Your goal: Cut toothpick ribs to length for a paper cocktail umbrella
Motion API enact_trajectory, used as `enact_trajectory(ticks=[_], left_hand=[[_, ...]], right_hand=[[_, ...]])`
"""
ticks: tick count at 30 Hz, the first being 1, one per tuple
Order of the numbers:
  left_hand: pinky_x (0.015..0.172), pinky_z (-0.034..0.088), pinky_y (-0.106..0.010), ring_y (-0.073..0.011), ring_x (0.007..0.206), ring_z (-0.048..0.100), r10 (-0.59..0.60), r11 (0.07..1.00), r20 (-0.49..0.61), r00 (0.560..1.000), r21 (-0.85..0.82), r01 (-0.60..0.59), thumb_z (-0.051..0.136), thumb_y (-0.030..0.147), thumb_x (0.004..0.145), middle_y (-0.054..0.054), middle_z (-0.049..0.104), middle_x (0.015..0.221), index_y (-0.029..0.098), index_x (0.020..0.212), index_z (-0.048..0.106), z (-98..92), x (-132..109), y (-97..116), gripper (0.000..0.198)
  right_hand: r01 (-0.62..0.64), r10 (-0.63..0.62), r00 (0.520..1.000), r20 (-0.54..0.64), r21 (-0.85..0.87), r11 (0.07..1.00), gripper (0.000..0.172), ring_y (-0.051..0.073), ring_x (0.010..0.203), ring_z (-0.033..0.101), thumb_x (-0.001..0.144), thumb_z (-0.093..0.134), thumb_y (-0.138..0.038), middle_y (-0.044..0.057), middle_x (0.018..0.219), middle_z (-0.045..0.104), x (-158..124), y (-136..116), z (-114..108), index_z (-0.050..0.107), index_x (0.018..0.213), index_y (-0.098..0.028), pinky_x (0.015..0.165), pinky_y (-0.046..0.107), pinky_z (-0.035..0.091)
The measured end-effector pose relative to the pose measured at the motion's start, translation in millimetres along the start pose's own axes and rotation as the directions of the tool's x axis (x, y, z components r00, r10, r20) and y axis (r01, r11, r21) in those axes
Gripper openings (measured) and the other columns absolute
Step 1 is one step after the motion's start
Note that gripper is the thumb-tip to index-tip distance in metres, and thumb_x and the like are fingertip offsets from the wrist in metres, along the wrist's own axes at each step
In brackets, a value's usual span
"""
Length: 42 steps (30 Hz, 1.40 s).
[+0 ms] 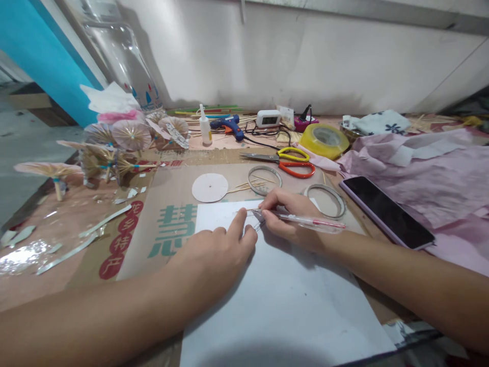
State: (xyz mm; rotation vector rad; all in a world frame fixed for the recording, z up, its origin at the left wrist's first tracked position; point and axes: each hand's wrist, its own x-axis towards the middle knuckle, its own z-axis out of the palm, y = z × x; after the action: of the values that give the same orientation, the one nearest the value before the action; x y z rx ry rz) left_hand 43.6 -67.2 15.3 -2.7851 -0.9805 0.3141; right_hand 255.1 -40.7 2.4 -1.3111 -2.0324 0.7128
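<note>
A large white sheet of paper (282, 300) lies on a flattened cardboard piece. My left hand (217, 250) rests on its upper left part, index finger and thumb apart and pressing down. A thin stick (252, 209) lies by the index fingertip. In my right hand (286, 214) is a pen (311, 221) with a clear barrel and a red refill, held near its tip. Between the fingertips sits a small grey piece (259, 216), too unclear to name. Just beyond the sheet are a round white disc (210, 187), several toothpicks (248, 186) and a ring (265, 180).
Scissors (294, 162), yellow tape (324, 141), a blue glue gun (231, 125) and a glue bottle (205, 127) stand behind. A phone (385, 211) and pink cloth (416, 153) lie right. Small paper umbrellas (132, 135) and paper scraps (69, 252) are left. Another ring (325, 200) lies beside my right hand.
</note>
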Motion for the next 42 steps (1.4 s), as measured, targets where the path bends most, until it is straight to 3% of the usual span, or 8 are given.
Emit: enact_trajectory(ticks=[42], left_hand=[[0.052,0.063,-0.037,-0.0279,0.076,0.078,0.0,1.0,0.03,1.0,-0.005,0.0,0.05,0.007,0.091,-0.028,0.046,0.155,0.013,0.135,0.06,-1.8,0.0,-0.1,0.045]], right_hand=[[0.015,-0.015,1.0,-0.002,-0.025,1.0,0.005,0.014,0.066,0.06,0.087,0.061,-0.026,-0.001,0.077,0.069,0.9,5.6,2.6,0.061,0.084,-0.022,0.059,0.025,0.041]])
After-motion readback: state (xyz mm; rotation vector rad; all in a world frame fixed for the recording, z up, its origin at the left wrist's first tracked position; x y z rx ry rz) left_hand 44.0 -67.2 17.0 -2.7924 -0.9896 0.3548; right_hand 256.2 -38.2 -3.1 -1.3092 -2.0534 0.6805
